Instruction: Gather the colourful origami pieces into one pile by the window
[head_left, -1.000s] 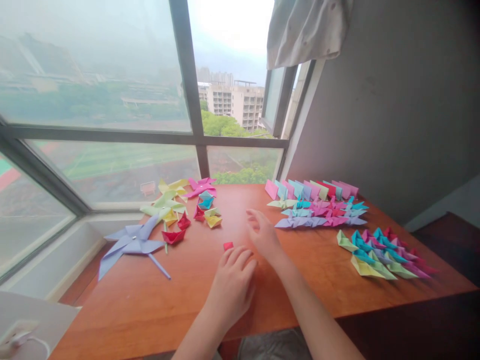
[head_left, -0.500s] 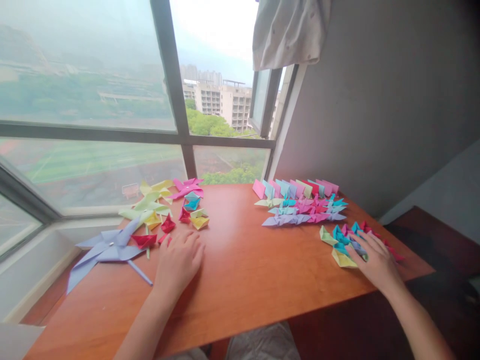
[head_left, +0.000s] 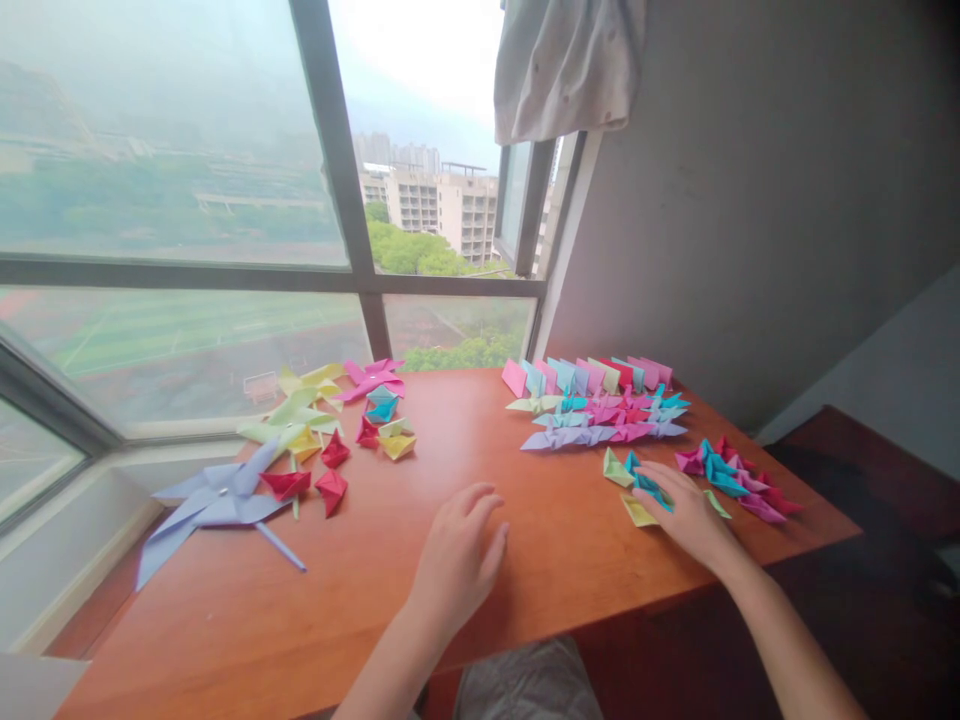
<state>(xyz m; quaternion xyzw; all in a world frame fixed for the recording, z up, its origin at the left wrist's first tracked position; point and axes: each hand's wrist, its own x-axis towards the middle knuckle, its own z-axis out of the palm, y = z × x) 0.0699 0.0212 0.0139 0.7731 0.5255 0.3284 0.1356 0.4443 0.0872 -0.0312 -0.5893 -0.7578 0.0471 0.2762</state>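
Observation:
My right hand (head_left: 686,512) lies with its fingers stretched over blue paper boats (head_left: 651,486) on the right part of the table. Just left of the fingertips sit a light green paper boat (head_left: 617,468) and a yellow paper boat (head_left: 637,511). More boats in pink, blue and red (head_left: 726,472) lie beyond that hand, and a small green piece (head_left: 718,504) shows beside it. Over the middle of the table, my left hand (head_left: 461,550) is loosely curved, fingers apart, holding nothing. A red paper boat (head_left: 331,490) is to its left.
Paper pinwheels, among them a lavender one (head_left: 221,492), lie at the left with several small boats. Rows of folded paper cranes (head_left: 600,420) and upright folded pieces (head_left: 585,377) line the back right. A wooden table (head_left: 247,610) stands by the window.
My left hand has moved right, away from the red boats. My right hand has moved left, and the green, yellow and some blue boats have shifted left with it, apart from the others.

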